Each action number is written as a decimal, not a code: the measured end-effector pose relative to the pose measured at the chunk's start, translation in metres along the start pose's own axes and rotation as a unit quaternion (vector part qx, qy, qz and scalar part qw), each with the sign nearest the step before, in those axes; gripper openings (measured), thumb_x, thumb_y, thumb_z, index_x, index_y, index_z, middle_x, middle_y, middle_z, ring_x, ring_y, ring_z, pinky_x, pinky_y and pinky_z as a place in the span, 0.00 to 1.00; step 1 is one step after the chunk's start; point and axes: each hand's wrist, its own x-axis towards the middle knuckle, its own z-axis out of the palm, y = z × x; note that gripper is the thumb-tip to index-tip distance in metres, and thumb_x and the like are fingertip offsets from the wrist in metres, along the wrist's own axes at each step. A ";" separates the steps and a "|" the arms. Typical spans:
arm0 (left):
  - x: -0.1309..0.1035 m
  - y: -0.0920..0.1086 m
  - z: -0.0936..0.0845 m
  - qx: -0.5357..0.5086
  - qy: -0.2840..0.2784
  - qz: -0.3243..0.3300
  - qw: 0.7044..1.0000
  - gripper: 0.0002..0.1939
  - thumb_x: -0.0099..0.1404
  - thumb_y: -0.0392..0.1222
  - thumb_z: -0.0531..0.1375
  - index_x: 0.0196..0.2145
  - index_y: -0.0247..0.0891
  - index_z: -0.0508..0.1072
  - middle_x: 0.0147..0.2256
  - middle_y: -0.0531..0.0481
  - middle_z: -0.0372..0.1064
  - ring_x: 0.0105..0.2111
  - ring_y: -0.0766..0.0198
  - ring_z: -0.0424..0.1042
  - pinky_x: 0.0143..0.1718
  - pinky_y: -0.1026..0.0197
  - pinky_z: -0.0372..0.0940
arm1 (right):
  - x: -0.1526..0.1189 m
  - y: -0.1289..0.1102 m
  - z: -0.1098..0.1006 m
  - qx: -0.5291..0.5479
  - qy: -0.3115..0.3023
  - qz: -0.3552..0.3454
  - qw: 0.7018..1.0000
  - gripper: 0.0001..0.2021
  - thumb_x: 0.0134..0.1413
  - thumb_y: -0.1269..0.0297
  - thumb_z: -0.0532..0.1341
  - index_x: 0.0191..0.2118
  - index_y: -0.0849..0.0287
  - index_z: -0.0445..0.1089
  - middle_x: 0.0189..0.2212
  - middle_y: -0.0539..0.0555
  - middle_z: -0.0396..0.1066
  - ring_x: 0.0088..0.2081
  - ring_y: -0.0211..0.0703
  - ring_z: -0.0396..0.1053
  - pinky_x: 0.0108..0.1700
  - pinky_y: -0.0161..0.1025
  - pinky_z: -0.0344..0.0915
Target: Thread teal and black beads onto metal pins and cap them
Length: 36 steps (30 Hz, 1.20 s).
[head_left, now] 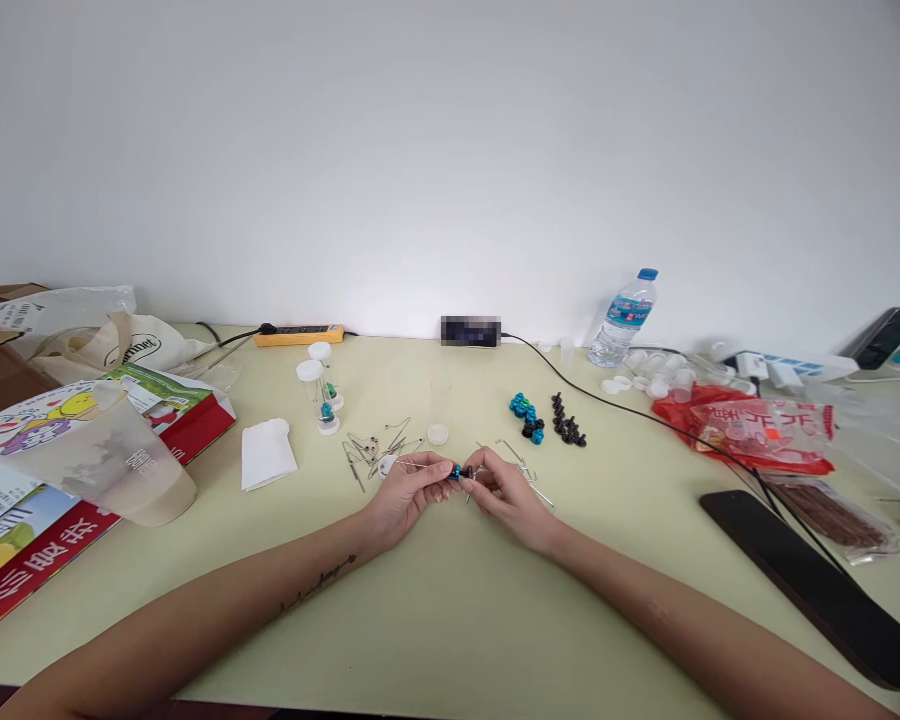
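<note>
My left hand (412, 492) pinches a small blue and black part (456, 471), from which a thin metal wire runs out to the left. Against the part's right end, the fingers of my right hand (501, 492) are closed on a small black piece (469, 472). Bent metal wires (367, 455) lie just left of my hands. More metal rods (521, 458) lie behind and beside my right hand. A white cap (438, 435) sits behind the fingers, near a clear tube (440, 400). Blue parts (523, 408) and black parts (568, 425) are grouped at the back right.
Capped tubes (319, 400) stand at the back left beside white paper (268, 455). A plastic cup (146, 475) and boxes occupy the left. A water bottle (624, 320), black cable, red packet (757, 430) and long black object (810, 580) are on the right.
</note>
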 end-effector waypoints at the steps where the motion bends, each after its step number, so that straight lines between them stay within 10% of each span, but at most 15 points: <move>1: 0.000 0.000 0.000 -0.003 0.000 0.002 1.000 0.07 0.57 0.38 0.63 0.31 0.31 0.72 0.27 0.47 0.70 0.24 0.72 0.64 0.29 0.69 0.60 | 0.000 0.000 0.000 -0.001 0.002 0.000 1.000 0.12 0.58 0.52 0.53 0.35 0.55 0.57 0.20 0.45 0.57 0.20 0.34 0.55 0.22 0.32 0.51; 28: 0.002 0.005 0.000 0.016 -0.009 -0.026 1.000 0.10 0.56 0.42 0.63 0.29 0.32 0.70 0.26 0.46 0.71 0.23 0.70 0.66 0.27 0.68 0.60 | 0.003 0.011 -0.002 -0.052 0.060 -0.010 0.997 0.11 0.57 0.54 0.55 0.36 0.56 0.63 0.19 0.46 0.60 0.20 0.36 0.57 0.24 0.34 0.55; 36: 0.002 0.003 0.000 0.010 0.012 -0.011 1.000 0.10 0.55 0.42 0.64 0.30 0.31 0.72 0.27 0.44 0.72 0.23 0.70 0.66 0.26 0.67 0.59 | 0.000 0.005 -0.003 -0.047 0.082 -0.038 0.995 0.18 0.63 0.51 0.44 0.44 0.56 0.64 0.31 0.51 0.67 0.21 0.34 0.59 0.28 0.35 0.59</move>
